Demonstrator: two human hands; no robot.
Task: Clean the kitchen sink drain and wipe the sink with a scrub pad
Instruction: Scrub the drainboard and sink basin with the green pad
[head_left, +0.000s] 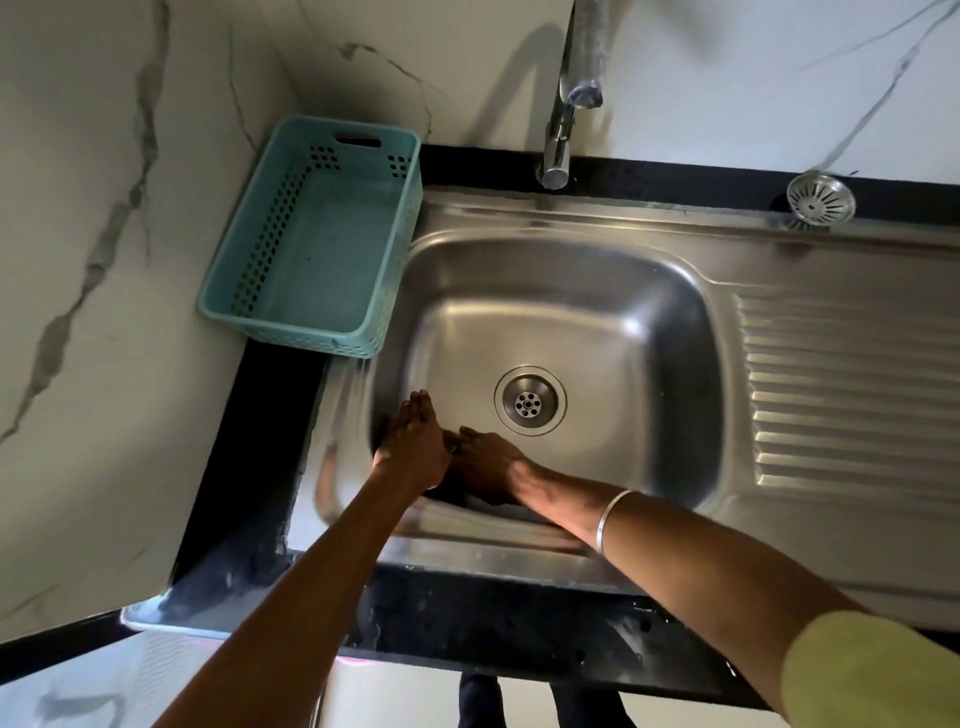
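The steel sink (639, 312) has its round drain (530, 404) uncovered in the middle of the basin floor. The drain's strainer basket (821, 199) sits on the back right rim. Both hands are down in the basin's front left corner, left of the drain. My left hand (415, 441) lies against the left wall with its fingers straight. My right hand (491, 462) rests palm down beside it, fingertips touching the left hand. A dark patch (451, 487) shows beneath the hands; I cannot tell whether it is a scrub pad or shadow.
A teal plastic basket (291, 322) stands on the black counter (270, 415) left of the sink. The tap (558, 140) rises behind the basin. A ribbed drainboard (852, 395) lies to the right. Marble walls close in the left and back.
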